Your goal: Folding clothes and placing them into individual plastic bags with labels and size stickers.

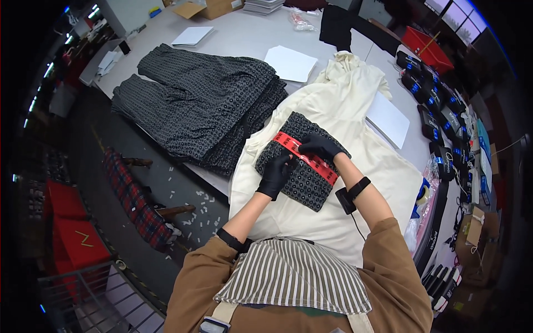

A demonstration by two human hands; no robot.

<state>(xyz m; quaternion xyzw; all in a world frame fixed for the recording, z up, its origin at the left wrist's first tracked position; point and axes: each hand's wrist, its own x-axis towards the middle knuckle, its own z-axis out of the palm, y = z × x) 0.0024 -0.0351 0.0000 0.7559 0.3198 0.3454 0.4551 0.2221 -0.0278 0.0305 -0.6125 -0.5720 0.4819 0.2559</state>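
Note:
A folded dark garment (308, 191) with a small light pattern lies in front of me on cream fabric (355, 94). A printed red strip (284, 141) runs diagonally across its top. My left hand (275, 176), in a black glove, curls at the strip's lower edge with its fingertips pinched on it. From the right, my black-gloved right hand (321, 147) reaches over the garment, its bent fingers closed at the strip near the middle. Part of the strip is hidden beneath the hands.
Matching patterned trousers (205, 105) lie piled at the left. White sheets (291, 62) and a white board (387, 120) rest on the table. Black packs (430, 125) crowd the right side beside a red crate (426, 50). A plaid-covered bench (133, 197) stands on the floor.

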